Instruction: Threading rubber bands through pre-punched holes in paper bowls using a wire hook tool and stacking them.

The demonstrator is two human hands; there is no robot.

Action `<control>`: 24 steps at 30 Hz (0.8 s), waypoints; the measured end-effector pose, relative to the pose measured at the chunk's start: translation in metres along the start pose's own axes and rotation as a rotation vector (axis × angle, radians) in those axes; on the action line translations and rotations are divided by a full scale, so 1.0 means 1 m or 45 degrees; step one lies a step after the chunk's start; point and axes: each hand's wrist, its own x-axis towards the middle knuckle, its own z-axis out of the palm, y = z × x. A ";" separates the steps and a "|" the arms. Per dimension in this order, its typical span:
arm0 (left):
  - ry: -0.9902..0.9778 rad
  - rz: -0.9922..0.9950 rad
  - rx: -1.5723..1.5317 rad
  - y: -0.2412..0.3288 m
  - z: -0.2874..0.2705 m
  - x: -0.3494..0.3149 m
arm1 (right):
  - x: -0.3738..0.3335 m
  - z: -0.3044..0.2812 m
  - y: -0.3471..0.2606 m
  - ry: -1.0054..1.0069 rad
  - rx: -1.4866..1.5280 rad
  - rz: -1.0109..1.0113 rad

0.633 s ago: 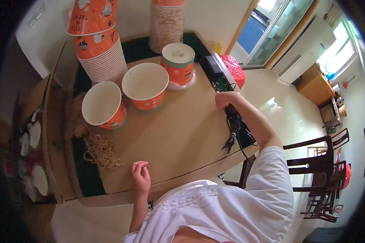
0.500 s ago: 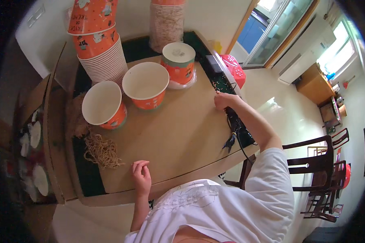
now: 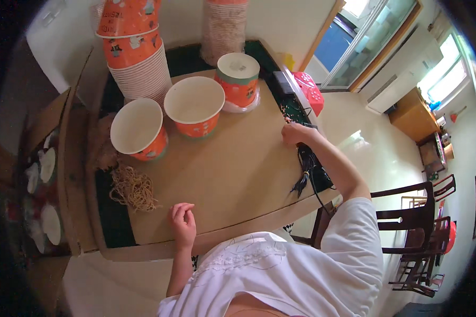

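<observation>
My right hand reaches to the table's right edge. Its fingers are bunched in a pinch beside scattered small beads; whatever is between them is hidden. Just below that wrist lies a bundle of black cords. Over the table's near edge, my left hand is held with its fingers curled together, and I cannot make out what they hold, if anything. The nearest thing to it is a tangled heap of tan string. Farther off stand two upright orange paper buckets with white insides.
Behind them an upside-down orange bucket rests on clear plastic. Tall stacks of nested buckets rise at the back. An opened cardboard box borders the left side. A red stool and dark chairs stand to the right.
The view has shifted slightly, so the buckets and stacks sit a little differently in the picture. Both hands stay in nearly the same places, with their fingers still curled.
</observation>
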 end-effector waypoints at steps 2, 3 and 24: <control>-0.001 0.012 -0.007 0.005 0.000 0.002 | -0.007 0.008 0.003 0.024 -0.148 0.258; -0.007 0.024 -0.016 0.008 0.001 0.003 | -0.018 0.013 -0.001 0.023 -0.148 0.259; -0.041 -0.009 -0.011 0.001 0.003 -0.001 | -0.053 -0.037 -0.117 -0.066 0.712 1.519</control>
